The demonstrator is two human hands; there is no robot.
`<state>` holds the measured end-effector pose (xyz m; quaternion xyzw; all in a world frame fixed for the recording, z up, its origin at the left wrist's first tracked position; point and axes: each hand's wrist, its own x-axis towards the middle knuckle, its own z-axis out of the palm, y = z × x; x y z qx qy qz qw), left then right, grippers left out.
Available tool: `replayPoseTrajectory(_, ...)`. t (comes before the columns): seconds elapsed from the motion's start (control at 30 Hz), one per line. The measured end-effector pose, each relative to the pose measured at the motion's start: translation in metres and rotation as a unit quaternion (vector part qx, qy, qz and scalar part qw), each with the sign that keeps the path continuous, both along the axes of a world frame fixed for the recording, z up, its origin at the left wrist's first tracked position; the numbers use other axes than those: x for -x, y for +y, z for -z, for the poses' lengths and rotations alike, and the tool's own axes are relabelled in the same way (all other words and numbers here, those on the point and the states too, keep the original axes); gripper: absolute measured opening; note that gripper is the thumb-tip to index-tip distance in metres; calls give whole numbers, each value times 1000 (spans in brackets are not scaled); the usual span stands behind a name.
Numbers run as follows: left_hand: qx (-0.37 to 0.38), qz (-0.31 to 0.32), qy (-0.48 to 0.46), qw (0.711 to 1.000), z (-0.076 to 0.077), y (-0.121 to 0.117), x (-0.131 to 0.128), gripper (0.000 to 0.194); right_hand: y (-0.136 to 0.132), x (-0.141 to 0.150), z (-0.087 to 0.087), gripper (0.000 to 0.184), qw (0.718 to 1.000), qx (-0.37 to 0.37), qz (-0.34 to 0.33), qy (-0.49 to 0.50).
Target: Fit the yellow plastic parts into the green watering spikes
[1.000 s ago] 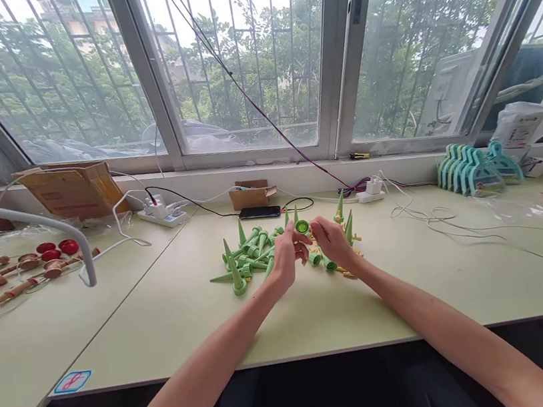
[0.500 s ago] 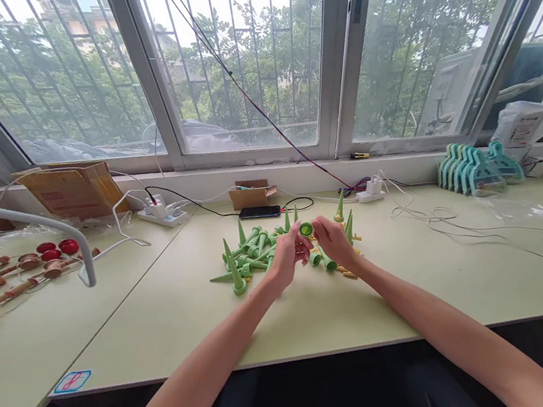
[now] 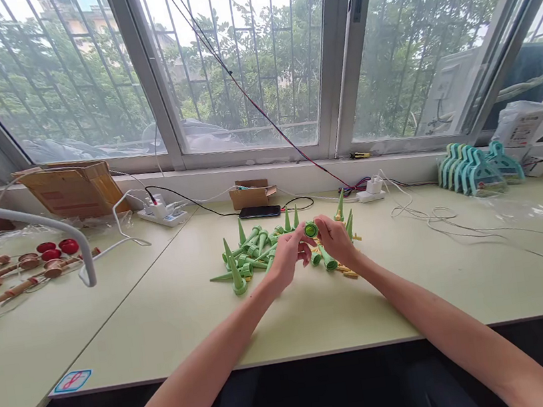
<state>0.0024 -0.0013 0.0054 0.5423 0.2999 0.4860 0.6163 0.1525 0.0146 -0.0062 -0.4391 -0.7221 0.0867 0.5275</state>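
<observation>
Barred windows with trees outside run behind the pale desk where I work. My left hand is clamped on a round-mouthed green piece, held above the desk with its opening facing me. My right hand meets its right edge with fingers bunched; I cannot tell whether they clamp it. Green cones, some upright, some lying, crowd left of my hands, and small yellow parts lie just beside my right one. Behind the cones rests a black phone.
</observation>
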Motion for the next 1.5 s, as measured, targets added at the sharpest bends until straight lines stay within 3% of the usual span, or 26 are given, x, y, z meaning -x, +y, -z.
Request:
replayPoseTrajectory(0.83, -62, 1, 75, 995, -4, -5, 2, 42, -2, 0, -3, 45, 1000, -7, 1, 4)
replayPoseTrajectory(1.5, -153, -61, 172, 971, -3, -10, -1, 38, 1, -2, -2, 46, 1000, 3, 2, 2)
